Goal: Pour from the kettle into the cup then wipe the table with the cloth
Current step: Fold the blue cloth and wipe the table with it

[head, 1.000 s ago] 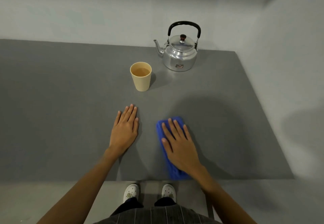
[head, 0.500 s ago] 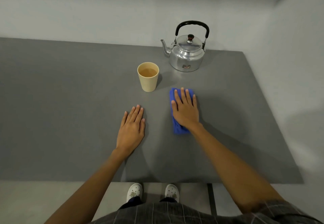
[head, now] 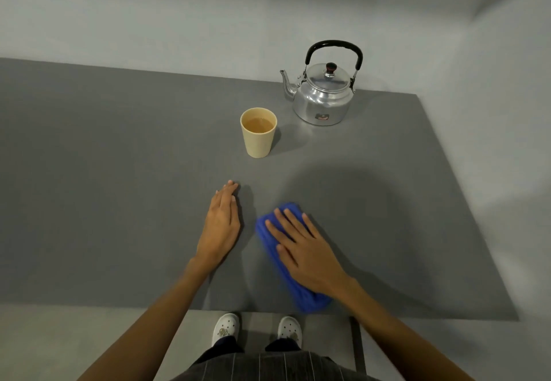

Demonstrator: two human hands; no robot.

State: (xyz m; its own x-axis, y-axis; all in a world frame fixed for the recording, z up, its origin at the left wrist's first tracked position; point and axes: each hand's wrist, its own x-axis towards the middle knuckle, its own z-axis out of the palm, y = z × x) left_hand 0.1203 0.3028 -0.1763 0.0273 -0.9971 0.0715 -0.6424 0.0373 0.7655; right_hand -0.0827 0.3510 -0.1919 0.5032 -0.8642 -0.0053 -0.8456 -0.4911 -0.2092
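Observation:
A silver kettle [head: 323, 99] with a black handle stands upright at the back right of the grey table [head: 104, 190], spout to the left. A beige cup [head: 258, 132] holding brownish liquid stands left of and in front of it. My right hand [head: 304, 249] presses flat, fingers spread, on a folded blue cloth [head: 295, 285] near the table's front edge. My left hand [head: 220, 225] lies flat on the table just left of the cloth, fingers together, holding nothing.
The table's front edge [head: 119, 306] runs just below my hands, and its right edge [head: 465, 201] slants back toward the wall. Pale walls close the back and right. My white shoes [head: 256, 328] show on the floor below.
My right hand has slid the blue cloth back from beside the cup toward the front edge, after pushing it forward before. The left hand stayed put.

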